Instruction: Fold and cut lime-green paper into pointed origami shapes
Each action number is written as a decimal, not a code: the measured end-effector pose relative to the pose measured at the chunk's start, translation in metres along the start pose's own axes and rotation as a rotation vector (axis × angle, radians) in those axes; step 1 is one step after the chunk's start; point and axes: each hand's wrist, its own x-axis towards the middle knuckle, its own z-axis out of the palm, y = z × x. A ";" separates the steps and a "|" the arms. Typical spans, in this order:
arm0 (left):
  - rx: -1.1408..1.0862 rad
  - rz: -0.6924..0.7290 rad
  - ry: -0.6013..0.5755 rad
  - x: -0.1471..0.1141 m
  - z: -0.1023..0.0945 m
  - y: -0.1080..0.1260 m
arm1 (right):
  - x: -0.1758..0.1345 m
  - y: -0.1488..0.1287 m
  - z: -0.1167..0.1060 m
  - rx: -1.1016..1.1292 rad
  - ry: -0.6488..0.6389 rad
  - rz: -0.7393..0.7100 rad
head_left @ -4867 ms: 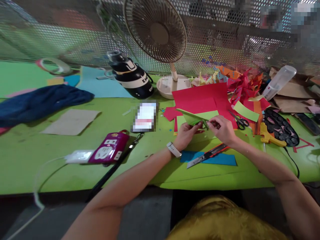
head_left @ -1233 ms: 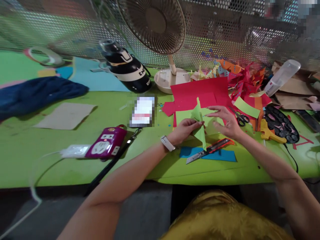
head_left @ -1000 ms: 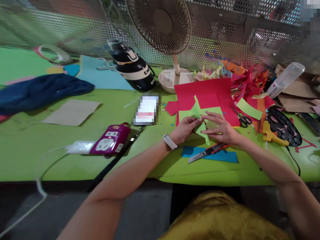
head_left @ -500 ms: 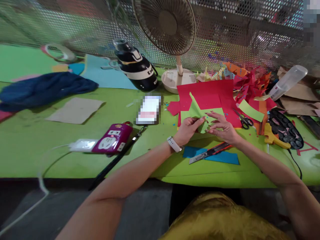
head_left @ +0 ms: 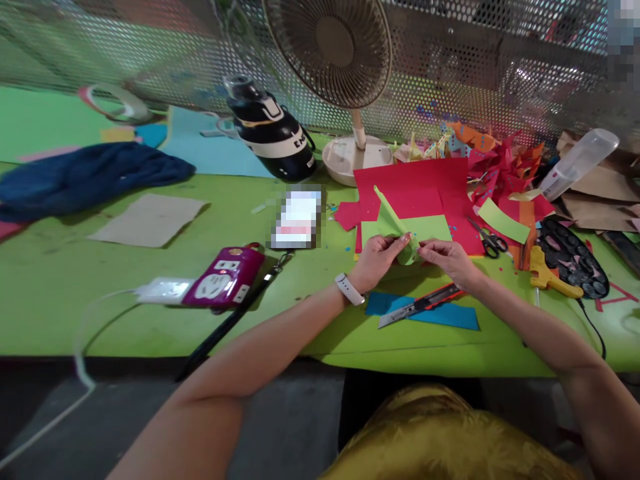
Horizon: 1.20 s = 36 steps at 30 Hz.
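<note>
A piece of light green paper (head_left: 391, 211), folded into a narrow strip at its upper end, is pinched in my left hand (head_left: 380, 259), which wears a white wristband (head_left: 349, 289). My right hand (head_left: 446, 259) closes thumb and fingers on the right edge of the same paper. Beneath both hands lie another light green sheet (head_left: 434, 227) and larger red paper (head_left: 415, 183). Nearer to me, a utility knife (head_left: 420, 306) with its blade out rests across a blue paper strip (head_left: 460, 317).
Black scissors (head_left: 493, 245), a yellow glue gun (head_left: 547, 273) and a black tray (head_left: 575, 260) lie to the right. Behind stand a fan (head_left: 357, 160) and a black bottle (head_left: 275, 143). A phone (head_left: 297, 217) and purple power strip (head_left: 225, 277) lie left.
My right hand's spread fingers have closed into a pinch on the light green paper's edge. The paper's folded upper end has tilted slightly left. My left hand keeps its hold.
</note>
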 end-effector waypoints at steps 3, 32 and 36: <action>-0.014 -0.007 0.014 0.000 0.000 0.000 | 0.000 0.000 0.000 0.039 0.034 0.010; -0.059 -0.056 -0.116 0.001 -0.003 -0.009 | -0.002 0.001 0.000 0.124 0.089 0.190; -0.045 -0.065 -0.103 0.000 -0.003 -0.009 | -0.002 0.001 0.001 0.101 0.092 0.185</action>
